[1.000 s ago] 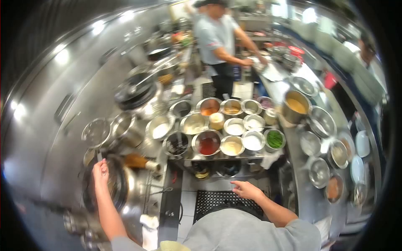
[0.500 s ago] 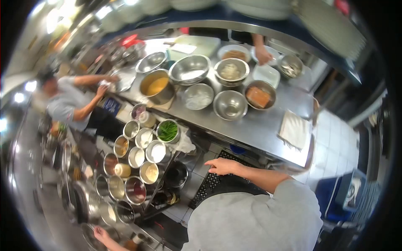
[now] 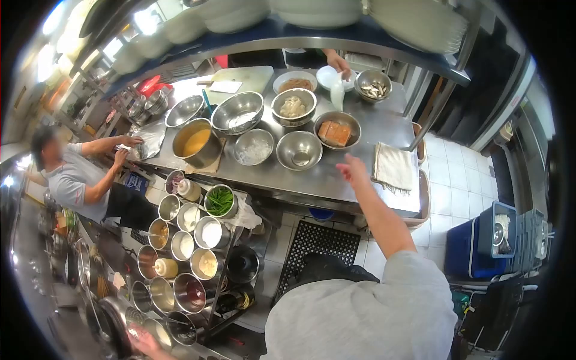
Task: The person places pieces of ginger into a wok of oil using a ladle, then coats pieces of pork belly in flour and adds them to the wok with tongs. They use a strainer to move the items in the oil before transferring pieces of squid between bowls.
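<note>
Head view shows the right hand (image 3: 354, 171) over the counter edge (image 3: 396, 203), grip loosely spread — left hand (image 3: 147, 344) unclear.

Bright, whitish light floods the kitchen, strongest at upper left, where lamps (image 3: 146, 19) flare to pure white. The steel bench (image 3: 271, 183) shines with pale reflections; underneath, shadow is deep. A fisheye lens curves the shelf (image 3: 336, 43) into an arc and blackens the corners. The middle is fairly crisp; the left hand (image 3: 147, 343) blurs.
</note>
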Motion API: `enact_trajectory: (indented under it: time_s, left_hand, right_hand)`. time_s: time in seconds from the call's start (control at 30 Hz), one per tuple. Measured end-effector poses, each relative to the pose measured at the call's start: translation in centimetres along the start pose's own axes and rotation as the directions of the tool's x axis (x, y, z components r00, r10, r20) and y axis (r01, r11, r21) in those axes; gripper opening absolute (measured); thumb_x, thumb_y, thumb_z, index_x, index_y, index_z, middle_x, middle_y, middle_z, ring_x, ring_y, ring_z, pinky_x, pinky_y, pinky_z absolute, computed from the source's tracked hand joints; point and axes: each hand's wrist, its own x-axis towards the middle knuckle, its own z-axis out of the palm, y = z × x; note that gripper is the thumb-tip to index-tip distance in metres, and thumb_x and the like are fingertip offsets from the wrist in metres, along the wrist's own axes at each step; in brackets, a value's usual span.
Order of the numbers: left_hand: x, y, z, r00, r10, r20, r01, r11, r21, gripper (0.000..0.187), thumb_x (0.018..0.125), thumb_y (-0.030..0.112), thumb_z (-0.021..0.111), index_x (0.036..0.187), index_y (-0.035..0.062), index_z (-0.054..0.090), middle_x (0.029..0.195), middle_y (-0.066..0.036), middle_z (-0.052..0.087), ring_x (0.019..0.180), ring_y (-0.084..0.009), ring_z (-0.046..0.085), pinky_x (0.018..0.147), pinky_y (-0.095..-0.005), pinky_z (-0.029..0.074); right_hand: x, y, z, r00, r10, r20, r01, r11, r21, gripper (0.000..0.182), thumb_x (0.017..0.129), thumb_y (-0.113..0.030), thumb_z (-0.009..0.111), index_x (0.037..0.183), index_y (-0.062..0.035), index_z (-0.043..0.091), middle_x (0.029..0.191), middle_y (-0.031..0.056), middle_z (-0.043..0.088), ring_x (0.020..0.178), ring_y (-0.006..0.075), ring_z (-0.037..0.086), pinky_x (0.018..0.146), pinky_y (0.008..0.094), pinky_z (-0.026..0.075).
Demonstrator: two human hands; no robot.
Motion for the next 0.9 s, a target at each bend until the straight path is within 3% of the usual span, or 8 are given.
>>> enact_trajectory:
  time_s: [0.07, 0.17, 0.27, 0.47, 0.57, 0.63, 0.77, 0.9]
  left_hand:
    - [-2.9, -4.1, 4.6, 0.940, -0.282, 0.191, 0.286, 0.958, 0.010, 0.038, 0.094, 0.018, 0.053, 0.122, -0.0060, 0.046, 0.103, -0.016, 0.060, 0.098, -0.0255, 0.060, 0.076, -0.0289, 0.054]
    - [-4.5, -9.7, 7.1, 0.981, -0.193, 0.007, 0.193, 0.980, -0.050, 0.036, 0.095, 0.021, 0.051, 0.120, -0.0046, 0.049, 0.102, -0.015, 0.060, 0.092, -0.0234, 0.060, 0.072, -0.0279, 0.054]
    - [-7.5, -16.7, 10.2, 0.934, -0.334, 0.124, 0.337, 0.942, 0.002, 0.029, 0.095, 0.018, 0.048, 0.114, -0.0036, 0.051, 0.098, -0.013, 0.059, 0.082, -0.0186, 0.057, 0.071, -0.0281, 0.053]
    - [-11.9, -28.7, 13.0, 0.885, -0.464, 0.028, 0.441, 0.856, 0.269, 0.021, 0.091, 0.012, 0.054, 0.110, 0.0025, 0.053, 0.096, -0.008, 0.059, 0.077, -0.0158, 0.055, 0.069, -0.0294, 0.051]
    - [-13.4, -33.4, 15.2, 0.839, -0.544, 0.003, 0.494, 0.763, 0.417, 0.022, 0.089, 0.009, 0.057, 0.109, 0.0014, 0.055, 0.095, -0.009, 0.059, 0.080, -0.0171, 0.059, 0.068, -0.0301, 0.051]
    - [-14.1, -36.3, 16.6, 0.775, -0.631, 0.019, 0.517, 0.652, 0.555, 0.022, 0.087, 0.007, 0.058, 0.108, -0.0005, 0.057, 0.095, -0.009, 0.060, 0.080, -0.0180, 0.061, 0.068, -0.0304, 0.051]
    - [-15.2, -41.6, 20.8, 0.634, -0.767, 0.095, 0.482, 0.489, 0.727, 0.023, 0.087, 0.003, 0.061, 0.108, -0.0042, 0.059, 0.100, -0.013, 0.063, 0.083, -0.0180, 0.062, 0.071, -0.0308, 0.052]
    - [-16.5, -44.3, 23.7, 0.741, -0.659, 0.133, 0.382, 0.575, 0.723, 0.028, 0.087, 0.004, 0.062, 0.113, -0.0054, 0.057, 0.103, -0.014, 0.062, 0.089, -0.0203, 0.063, 0.075, -0.0324, 0.054]
  right_hand:
    - [1.8, -2.4, 0.2, 0.988, 0.011, -0.156, 0.000, 0.998, 0.070, 0.032, 0.089, -0.025, 0.057, 0.111, -0.0041, 0.050, 0.077, 0.0126, 0.064, 0.049, 0.0148, 0.053, 0.042, 0.0244, 0.044]
    - [4.7, -2.8, -0.6, 0.967, -0.125, -0.222, 0.122, 0.992, -0.023, 0.024, 0.086, -0.022, 0.057, 0.098, -0.0009, 0.053, 0.073, 0.0119, 0.062, 0.053, 0.0177, 0.057, 0.045, 0.0276, 0.049]
    - [5.2, -2.3, -1.1, 0.919, -0.348, -0.185, 0.333, 0.937, -0.109, 0.020, 0.080, -0.017, 0.056, 0.081, 0.0030, 0.057, 0.074, 0.0112, 0.058, 0.061, 0.0201, 0.061, 0.053, 0.0314, 0.056]
    - [-0.1, -1.5, -6.1, 0.871, -0.412, -0.267, 0.377, 0.910, -0.175, 0.023, 0.082, -0.017, 0.057, 0.072, 0.0047, 0.057, 0.067, 0.0083, 0.055, 0.060, 0.0145, 0.058, 0.054, 0.0270, 0.055]
    - [-4.2, -4.1, -6.9, 0.844, -0.521, -0.124, 0.462, 0.826, -0.322, 0.023, 0.083, -0.010, 0.054, 0.064, 0.0020, 0.052, 0.061, 0.0039, 0.053, 0.056, 0.0088, 0.053, 0.051, 0.0236, 0.051]
    - [-5.6, -5.4, -6.3, 0.851, -0.525, 0.014, 0.504, 0.809, -0.302, 0.018, 0.084, -0.011, 0.054, 0.074, 0.0024, 0.060, 0.068, 0.0049, 0.060, 0.062, 0.0110, 0.060, 0.058, 0.0241, 0.052]
    - [-7.4, -5.5, -0.3, 0.875, -0.389, 0.288, 0.450, 0.874, -0.185, 0.015, 0.081, -0.013, 0.059, 0.071, -0.0012, 0.062, 0.063, -0.0008, 0.057, 0.059, 0.0083, 0.054, 0.058, 0.0252, 0.047]
    - [-10.2, -1.8, 8.7, 0.841, -0.086, 0.535, 0.283, 0.911, -0.300, 0.016, 0.080, -0.017, 0.061, 0.073, -0.0028, 0.064, 0.063, -0.0031, 0.056, 0.058, 0.0054, 0.049, 0.053, 0.0241, 0.040]
